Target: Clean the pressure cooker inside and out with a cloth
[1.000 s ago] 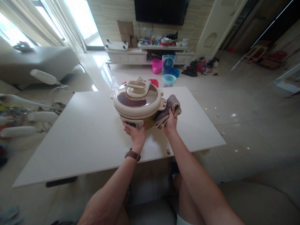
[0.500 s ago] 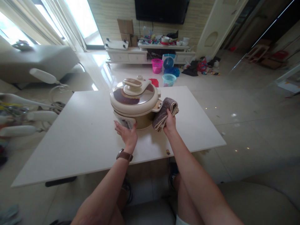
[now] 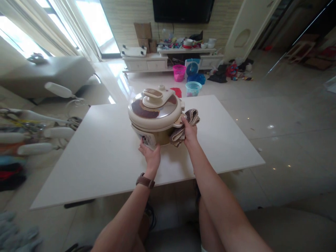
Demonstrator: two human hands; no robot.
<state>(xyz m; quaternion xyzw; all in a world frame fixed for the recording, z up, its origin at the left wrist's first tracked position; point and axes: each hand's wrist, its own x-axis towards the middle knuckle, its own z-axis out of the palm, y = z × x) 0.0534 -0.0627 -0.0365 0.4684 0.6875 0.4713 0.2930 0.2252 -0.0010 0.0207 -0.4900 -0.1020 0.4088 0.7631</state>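
An electric pressure cooker (image 3: 153, 124), with a cream rim, gold body and shiny lid, stands at the middle of the white table (image 3: 105, 150). My left hand (image 3: 151, 154) grips the lower front of it, at the control panel (image 3: 147, 139), fingers to the left and thumb to the right. A watch with a brown strap is on that wrist. On the cooker's right side, my right hand (image 3: 190, 132) is closed around a folded brown towel (image 3: 193, 116). Its thumb reaches up to the side handle (image 3: 178, 121), and the towel lies against the body.
Beyond the table stand a pink basket (image 3: 179, 73) and a light blue basket (image 3: 193, 89) on the tiled floor. A white TV cabinet (image 3: 147, 64) with clutter lines the far wall. Left of the table are a lamp with white shades (image 3: 59, 90) and a grey sofa (image 3: 55, 75).
My right hand has shifted up on the towel, its thumb now at the cooker's side handle. My left hand stays on the cooker's front. The view has swung slightly left.
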